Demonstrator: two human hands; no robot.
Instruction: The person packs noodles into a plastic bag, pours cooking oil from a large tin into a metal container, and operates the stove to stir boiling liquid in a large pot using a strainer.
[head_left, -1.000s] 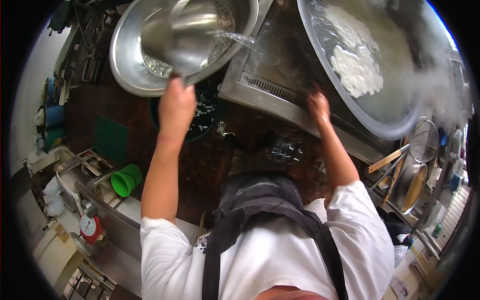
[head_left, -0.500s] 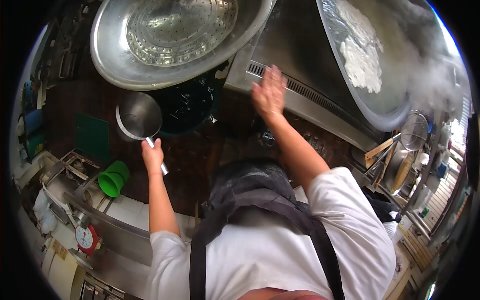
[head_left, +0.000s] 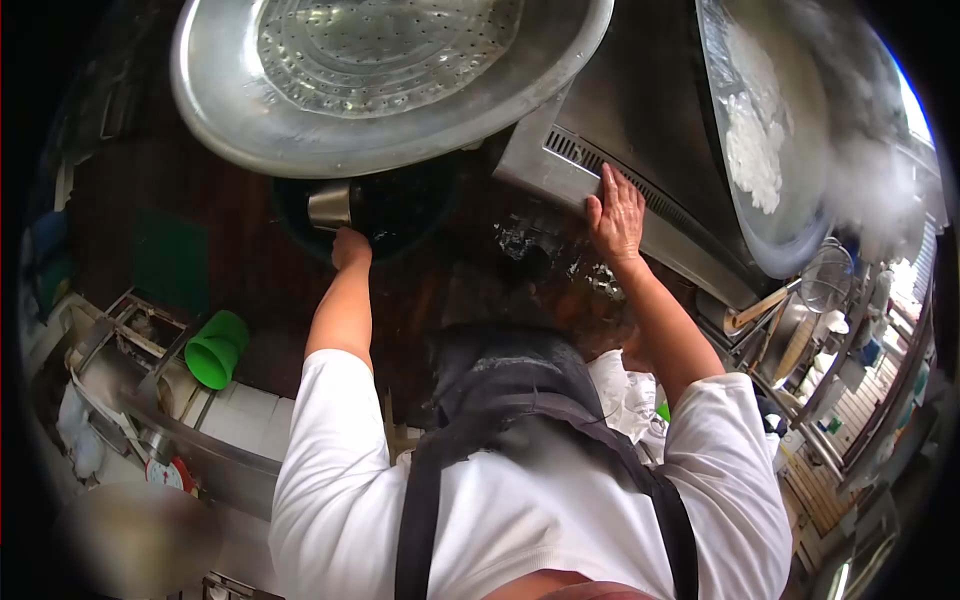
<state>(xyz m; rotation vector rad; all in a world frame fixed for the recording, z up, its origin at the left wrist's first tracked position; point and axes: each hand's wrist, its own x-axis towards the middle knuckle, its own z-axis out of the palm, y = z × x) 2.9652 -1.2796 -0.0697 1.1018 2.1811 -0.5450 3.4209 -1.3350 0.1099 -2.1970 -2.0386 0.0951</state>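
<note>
My left hand (head_left: pixel 351 248) is closed round the handle of a metal dipper (head_left: pixel 331 206), whose cup is tilted on its side in the mouth of a dark tub (head_left: pixel 412 222) of water. Above the tub's far side, a wide metal basin (head_left: pixel 225 125) holds a perforated insert (head_left: pixel 400 60). My right hand (head_left: pixel 618 218) lies flat with fingers stretched on the steel edge of the stove (head_left: pixel 545 170), beside its vent slots. Beyond it a large steaming wok (head_left: pixel 740 205) holds a white mass (head_left: pixel 757 150). The dipper's handle is hidden by my left hand.
A green bucket (head_left: pixel 217 350) lies tipped at the left near a red dial scale (head_left: pixel 168 473). To the right, a wire strainer (head_left: pixel 827 277) and other utensils stand by the wok. The brown floor (head_left: pixel 420 300) looks wet, and steam drifts at the upper right.
My left hand has moved forward and right, bringing the dipper down into the tub and turning it sideways. My right hand has slid right and down along the stove edge.
</note>
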